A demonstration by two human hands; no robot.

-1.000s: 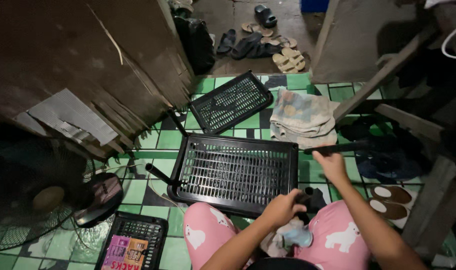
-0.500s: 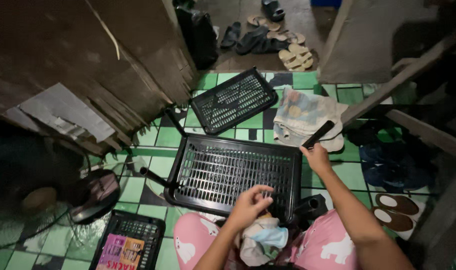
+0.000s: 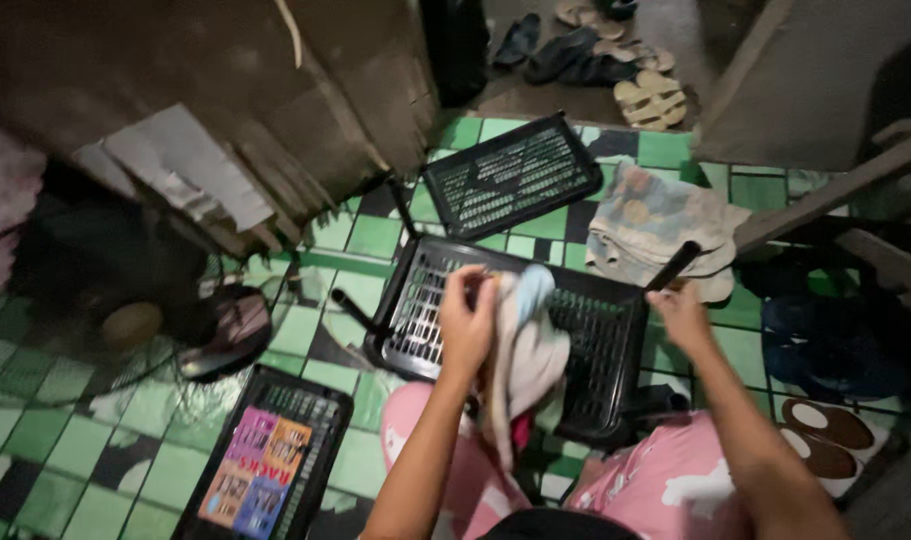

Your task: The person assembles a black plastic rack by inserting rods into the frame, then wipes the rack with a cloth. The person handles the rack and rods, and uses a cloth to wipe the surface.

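Head view: a person sits over a green tiled floor [image 3: 126,440].
Rack shelf [image 3: 596,345]: black, lying across the lap, legs sticking out.
Cloth [image 3: 531,355]: left hand [image 3: 468,325] clamped on it, pressed onto the shelf's slats.
Right hand [image 3: 681,315]: closed around a corner leg [image 3: 673,266], steadying the shelf.

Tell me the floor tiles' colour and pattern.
Green floor tiles mixed with black and white ones, in a loose checker; head view, the only one.
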